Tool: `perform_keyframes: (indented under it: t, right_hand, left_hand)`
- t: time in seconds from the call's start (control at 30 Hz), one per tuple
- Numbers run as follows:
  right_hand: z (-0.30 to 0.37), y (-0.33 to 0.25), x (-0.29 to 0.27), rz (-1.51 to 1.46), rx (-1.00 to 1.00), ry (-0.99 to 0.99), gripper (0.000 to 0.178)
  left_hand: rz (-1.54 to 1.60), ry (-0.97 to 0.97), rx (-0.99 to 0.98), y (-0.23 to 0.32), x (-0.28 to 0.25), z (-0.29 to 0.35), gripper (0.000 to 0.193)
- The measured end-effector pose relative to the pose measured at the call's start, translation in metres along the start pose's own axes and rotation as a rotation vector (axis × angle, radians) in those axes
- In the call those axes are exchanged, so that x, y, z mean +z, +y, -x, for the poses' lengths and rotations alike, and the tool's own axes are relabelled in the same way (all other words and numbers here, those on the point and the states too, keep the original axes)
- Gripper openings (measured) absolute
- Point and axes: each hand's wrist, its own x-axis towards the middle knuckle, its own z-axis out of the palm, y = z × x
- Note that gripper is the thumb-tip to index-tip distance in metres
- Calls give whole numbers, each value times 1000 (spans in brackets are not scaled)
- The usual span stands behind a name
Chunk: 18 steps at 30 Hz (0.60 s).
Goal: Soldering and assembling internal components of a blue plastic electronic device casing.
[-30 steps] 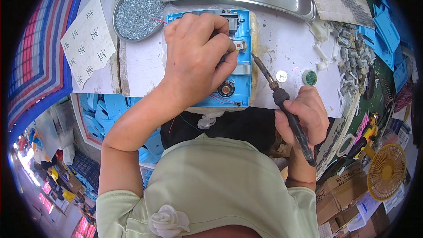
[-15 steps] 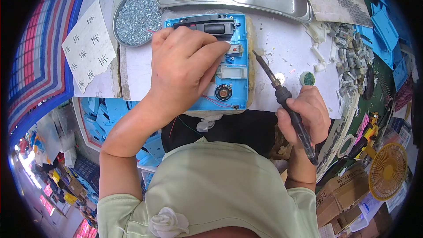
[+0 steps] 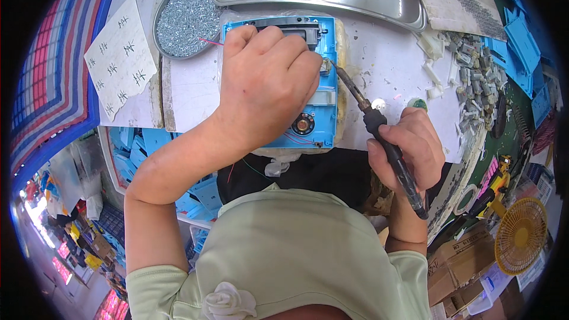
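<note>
A blue plastic housing (image 3: 333, 29) lies on a pale pad, with a black compartment along its far side and a round speaker (image 3: 303, 123) near its close edge. My left hand (image 3: 267, 83) is closed over the housing, its fingertips bent down and hidden. What they pinch cannot be made out. A red wire (image 3: 211, 41) sticks out past its knuckles. My right hand (image 3: 412, 148) grips a black soldering iron (image 3: 376, 121). The iron's tip touches or hovers just above a small metal part (image 3: 325, 66) beside the left fingertips; I cannot tell which.
A round dish of small metal pins (image 3: 188, 18) and a steel compartment tray (image 3: 355, 12) stand at the back. Small grey parts (image 3: 471, 74) are heaped at the right, near a green-filled pot (image 3: 418, 104). A marked paper (image 3: 121, 59) lies left. Blue casings (image 3: 155, 140) fill a bin below.
The soldering iron's tip has moved left and up to the small metal part. My left hand has shifted slightly right and its fingers have curled in further.
</note>
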Motion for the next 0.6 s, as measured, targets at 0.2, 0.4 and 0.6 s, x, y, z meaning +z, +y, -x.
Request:
perform_keyframes:
  t: [0.2,0.4,0.6]
  right_hand:
    - [-1,0,2,21,-6,2,37]
    - [-2,0,2,31,2,-21,36]
    - [-3,1,3,34,-6,-12,36]
  left_hand:
    - [-7,-28,-27,4,-3,-4,18]
    - [-13,-53,-5,2,-5,-4,18]
    - [-15,-68,15,0,-4,-4,19]
